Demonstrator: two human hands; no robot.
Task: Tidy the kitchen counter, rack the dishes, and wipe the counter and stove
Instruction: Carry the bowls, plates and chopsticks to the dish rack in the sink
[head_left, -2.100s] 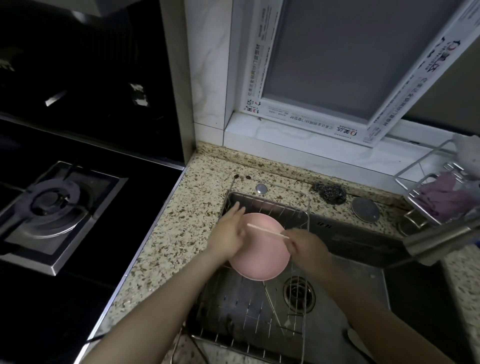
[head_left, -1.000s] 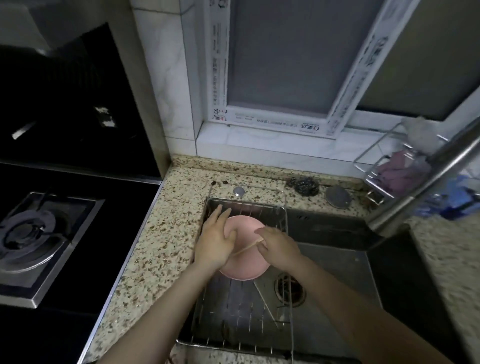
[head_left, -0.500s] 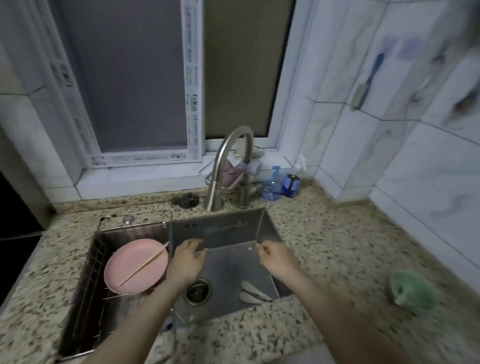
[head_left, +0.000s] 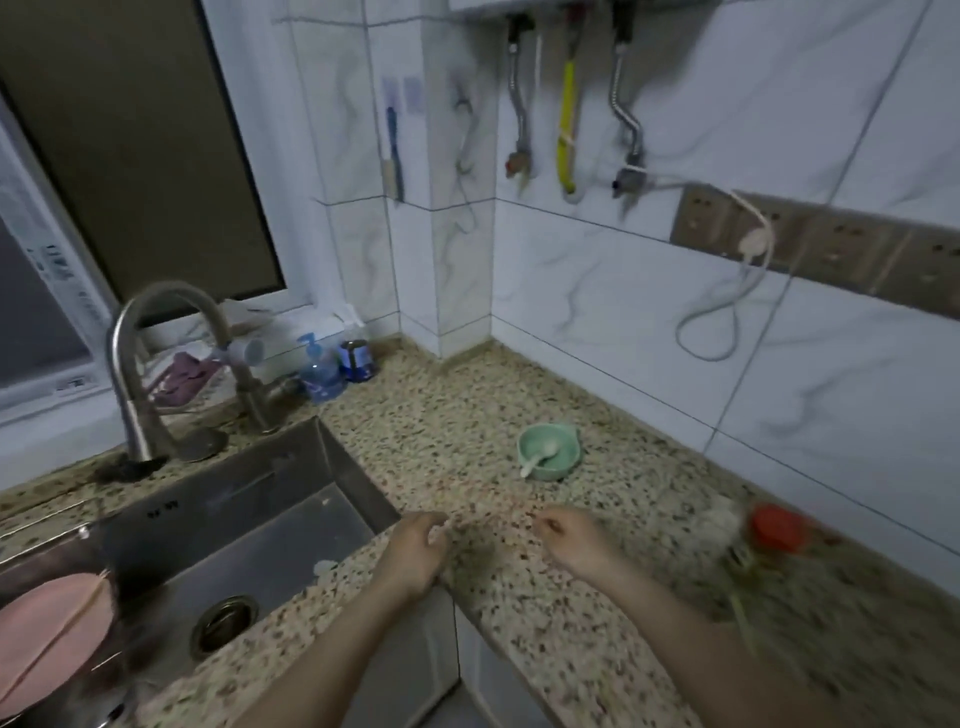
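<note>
A green bowl (head_left: 549, 449) with a white spoon (head_left: 540, 460) in it stands on the speckled counter (head_left: 467, 415) near the tiled wall. My left hand (head_left: 418, 545) and my right hand (head_left: 571, 538) hover over the counter's front part, below the bowl, fingers loosely curled, holding nothing. At the far left the pink plate (head_left: 49, 631) lies in the wire rack inside the sink (head_left: 249, 525), a chopstick (head_left: 60, 636) across it.
A faucet (head_left: 156, 358) arches over the sink's back edge, with blue bottles (head_left: 319, 371) beside it. A red object (head_left: 779, 527) and blurred green stalks (head_left: 743, 603) lie on the counter at right. Pipes and a socket strip line the wall.
Both hands let go of the pink plate and chopstick, left in the rack. The view swung right and both hands moved from over the sink to over the counter.
</note>
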